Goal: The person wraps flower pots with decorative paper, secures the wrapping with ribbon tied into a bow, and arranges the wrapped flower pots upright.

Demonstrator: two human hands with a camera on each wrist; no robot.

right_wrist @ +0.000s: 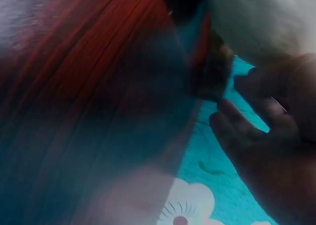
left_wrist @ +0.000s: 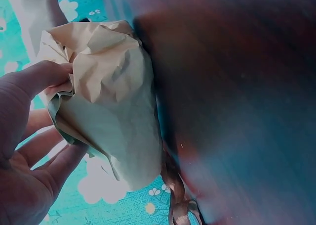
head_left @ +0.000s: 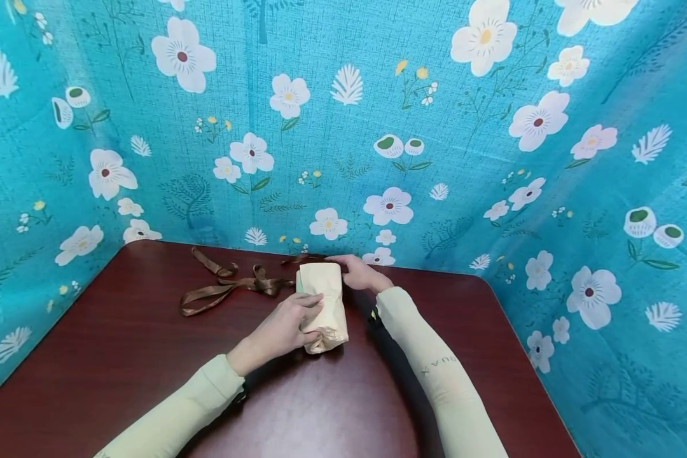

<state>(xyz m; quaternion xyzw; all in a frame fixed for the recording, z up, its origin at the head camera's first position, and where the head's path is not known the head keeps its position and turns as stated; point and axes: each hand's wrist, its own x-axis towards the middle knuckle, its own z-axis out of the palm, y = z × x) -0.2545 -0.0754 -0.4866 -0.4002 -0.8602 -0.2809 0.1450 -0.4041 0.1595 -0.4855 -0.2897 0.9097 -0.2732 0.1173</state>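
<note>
A cream paper-wrapped package (head_left: 327, 286) lies on the table, its near end crumpled and folded in. My left hand (head_left: 286, 324) grips that end from the left, fingers across the top. In the left wrist view the thumb presses into the folds and the fingers reach round a loose paper flap (left_wrist: 74, 126). A brown satin ribbon (head_left: 235, 287) with loops trails left from the package; another part shows behind its far end. My right hand (head_left: 363, 273) is at the far right corner, thumb and fingers apart beside the dark ribbon (right_wrist: 213, 67) in the dim right wrist view.
The dark red wooden table (head_left: 120, 343) ends just behind the package. A blue flowered cloth (head_left: 343, 127) hangs along the back and both sides. Both forearms, in pale sleeves (head_left: 441, 369), reach across the table from the front.
</note>
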